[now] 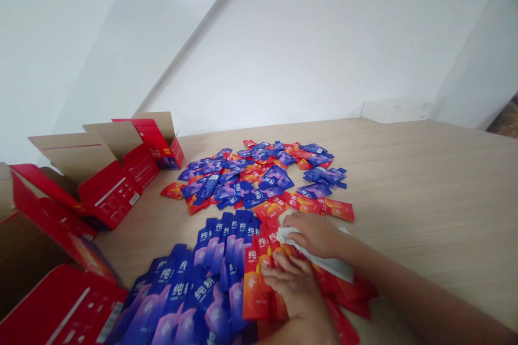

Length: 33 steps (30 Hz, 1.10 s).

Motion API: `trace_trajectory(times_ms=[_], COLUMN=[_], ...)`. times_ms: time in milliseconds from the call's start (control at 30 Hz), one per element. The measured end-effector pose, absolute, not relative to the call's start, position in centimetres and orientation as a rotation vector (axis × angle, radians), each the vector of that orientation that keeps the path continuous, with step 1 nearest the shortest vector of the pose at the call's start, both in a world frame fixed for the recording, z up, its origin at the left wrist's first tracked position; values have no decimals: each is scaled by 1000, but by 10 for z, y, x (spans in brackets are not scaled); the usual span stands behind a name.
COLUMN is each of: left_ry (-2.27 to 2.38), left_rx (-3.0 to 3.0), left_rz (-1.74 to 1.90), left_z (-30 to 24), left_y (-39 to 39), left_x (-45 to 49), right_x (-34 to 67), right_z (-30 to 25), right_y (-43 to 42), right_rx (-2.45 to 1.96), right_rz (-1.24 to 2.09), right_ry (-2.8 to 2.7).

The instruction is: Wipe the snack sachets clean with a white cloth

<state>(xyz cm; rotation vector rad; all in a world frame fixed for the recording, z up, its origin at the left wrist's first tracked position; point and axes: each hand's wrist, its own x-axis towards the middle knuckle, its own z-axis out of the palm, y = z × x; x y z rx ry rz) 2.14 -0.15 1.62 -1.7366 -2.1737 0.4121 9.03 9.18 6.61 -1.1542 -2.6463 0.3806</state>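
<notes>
My left hand (pixel 294 287) rests on a fanned row of orange-red sachets (pixel 256 294), its fingers lying apart over them. Just beyond it, my right hand (pixel 313 233) holds a white tissue (pixel 334 266), which hangs across the same sachets. Overlapping purple-blue sachets (pixel 214 291) are laid out to the left of my hands, printed sides up. Parts of the orange-red sachets are hidden under both hands and the tissue.
A loose heap of mixed blue and orange sachets (pixel 230 188) lies further back on the wooden table (pixel 396 172). Several open red cartons (pixel 107 194) line the left side, flaps raised. A white box (pixel 394 110) sits by the wall at the back right.
</notes>
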Motion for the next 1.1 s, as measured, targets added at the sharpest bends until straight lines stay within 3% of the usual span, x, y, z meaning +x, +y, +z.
trace_trajectory(times_ms=[200,433,667,900,1100], left_ry=[-2123,-2175,-2215,-2214,-2209], left_rx=[-1632,-1749,-1731,-1750,-1723], left_rz=[492,425,434,345,399], left_z=[9,17,14,19,13], left_y=[1,-2,2,-3,1], left_x=[24,22,23,22,23], right_x=[82,92,85,89,87], right_z=[65,61,68,55,67], right_y=[82,97,85,98,87], right_rx=[-936,-1127,-840,-1128,-947], right_rz=[493,423,534,389,462], right_ry=[-2680,-2647,-2681,-2638,-2627])
